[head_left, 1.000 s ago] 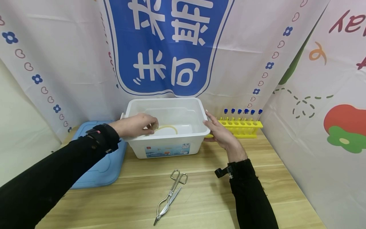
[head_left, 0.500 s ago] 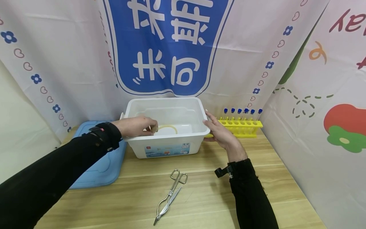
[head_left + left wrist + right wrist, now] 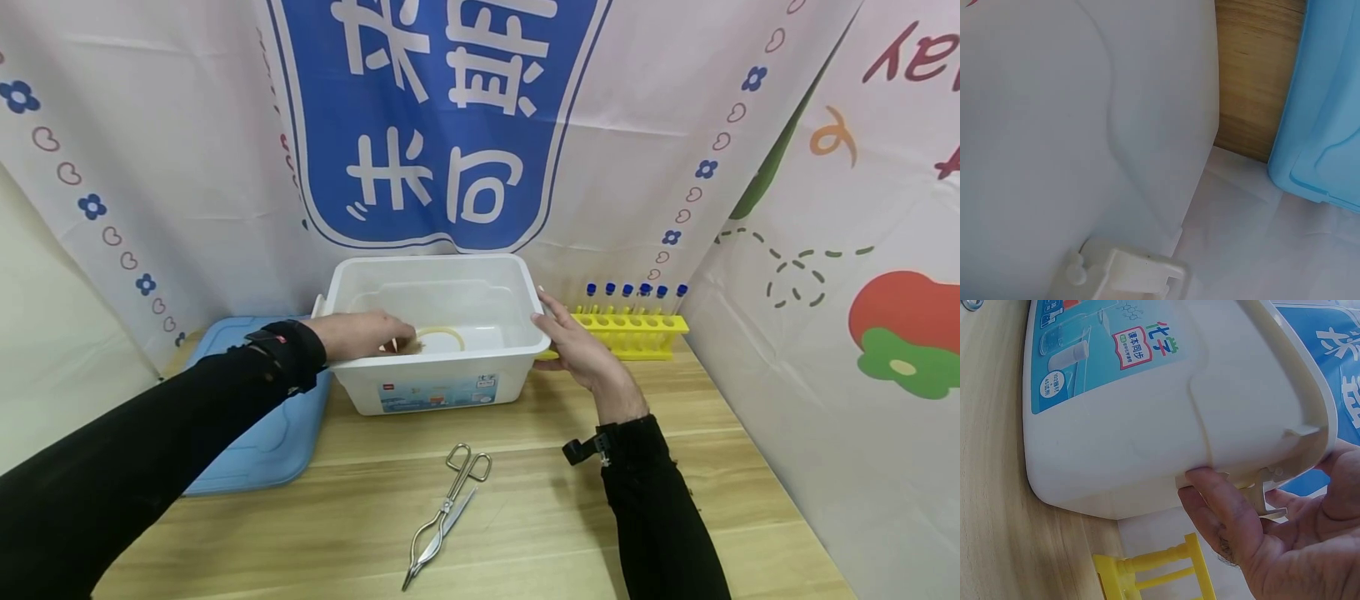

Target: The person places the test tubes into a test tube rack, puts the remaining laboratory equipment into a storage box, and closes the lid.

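My left hand [image 3: 362, 334] is pointing right, its back facing up. My right hand [image 3: 583, 350] is gripping at the right.

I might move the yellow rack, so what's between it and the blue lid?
In the head view, the white tub stands between the blue lid and yellow rack; the left hand reaches inside, the right hand grips its side.
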A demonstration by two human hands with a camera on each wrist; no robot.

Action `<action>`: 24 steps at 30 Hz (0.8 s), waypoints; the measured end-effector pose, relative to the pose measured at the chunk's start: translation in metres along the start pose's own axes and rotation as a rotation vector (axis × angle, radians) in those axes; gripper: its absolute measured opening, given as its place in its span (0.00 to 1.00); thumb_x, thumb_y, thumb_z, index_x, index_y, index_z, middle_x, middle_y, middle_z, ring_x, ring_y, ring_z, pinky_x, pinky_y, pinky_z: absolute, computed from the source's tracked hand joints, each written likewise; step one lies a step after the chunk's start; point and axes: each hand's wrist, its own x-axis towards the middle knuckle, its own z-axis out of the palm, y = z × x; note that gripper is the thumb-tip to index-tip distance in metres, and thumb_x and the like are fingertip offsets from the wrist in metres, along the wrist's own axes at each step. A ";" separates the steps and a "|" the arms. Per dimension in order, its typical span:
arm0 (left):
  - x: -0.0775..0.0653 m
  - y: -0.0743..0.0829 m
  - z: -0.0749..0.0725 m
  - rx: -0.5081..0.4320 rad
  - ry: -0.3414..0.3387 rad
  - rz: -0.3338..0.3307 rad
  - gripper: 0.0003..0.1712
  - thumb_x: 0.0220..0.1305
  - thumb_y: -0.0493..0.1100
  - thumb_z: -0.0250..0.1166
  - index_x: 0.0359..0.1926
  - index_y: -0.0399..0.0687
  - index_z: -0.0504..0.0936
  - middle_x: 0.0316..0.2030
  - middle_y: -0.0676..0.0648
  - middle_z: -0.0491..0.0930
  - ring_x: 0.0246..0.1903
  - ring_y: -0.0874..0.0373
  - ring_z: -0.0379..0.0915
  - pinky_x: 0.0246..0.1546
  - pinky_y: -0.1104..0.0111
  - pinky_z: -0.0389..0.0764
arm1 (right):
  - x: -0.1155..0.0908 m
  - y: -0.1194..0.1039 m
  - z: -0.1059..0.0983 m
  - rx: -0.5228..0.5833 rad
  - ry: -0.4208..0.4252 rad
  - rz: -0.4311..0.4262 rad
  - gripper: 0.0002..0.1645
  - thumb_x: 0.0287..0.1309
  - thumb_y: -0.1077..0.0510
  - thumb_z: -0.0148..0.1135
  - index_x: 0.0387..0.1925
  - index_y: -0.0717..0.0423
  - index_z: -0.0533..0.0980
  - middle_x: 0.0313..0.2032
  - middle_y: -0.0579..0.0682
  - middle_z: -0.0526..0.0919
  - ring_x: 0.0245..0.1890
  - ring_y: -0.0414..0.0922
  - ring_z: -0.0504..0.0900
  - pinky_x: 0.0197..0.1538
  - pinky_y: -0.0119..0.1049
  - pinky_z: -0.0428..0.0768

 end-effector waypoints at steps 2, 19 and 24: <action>0.000 0.000 0.000 -0.024 -0.018 -0.014 0.11 0.81 0.35 0.73 0.59 0.50 0.91 0.57 0.47 0.94 0.56 0.53 0.88 0.68 0.47 0.90 | 0.000 0.000 0.000 0.003 -0.001 0.001 0.44 0.97 0.40 0.48 0.99 0.27 0.42 0.97 0.61 0.49 0.88 0.74 0.70 0.84 0.83 0.71; -0.002 0.006 -0.010 0.009 0.017 0.045 0.08 0.87 0.39 0.69 0.59 0.47 0.92 0.57 0.46 0.95 0.60 0.48 0.92 0.71 0.46 0.91 | 0.001 0.000 0.000 -0.008 0.001 0.006 0.44 0.97 0.39 0.48 0.99 0.26 0.42 0.96 0.61 0.50 0.88 0.73 0.70 0.83 0.81 0.73; -0.009 0.014 -0.021 -0.024 0.071 0.053 0.09 0.88 0.42 0.69 0.59 0.45 0.92 0.57 0.45 0.95 0.62 0.46 0.93 0.71 0.45 0.92 | 0.000 0.000 0.000 -0.017 0.003 0.004 0.44 0.97 0.39 0.48 0.99 0.27 0.43 0.97 0.60 0.50 0.88 0.72 0.71 0.83 0.80 0.75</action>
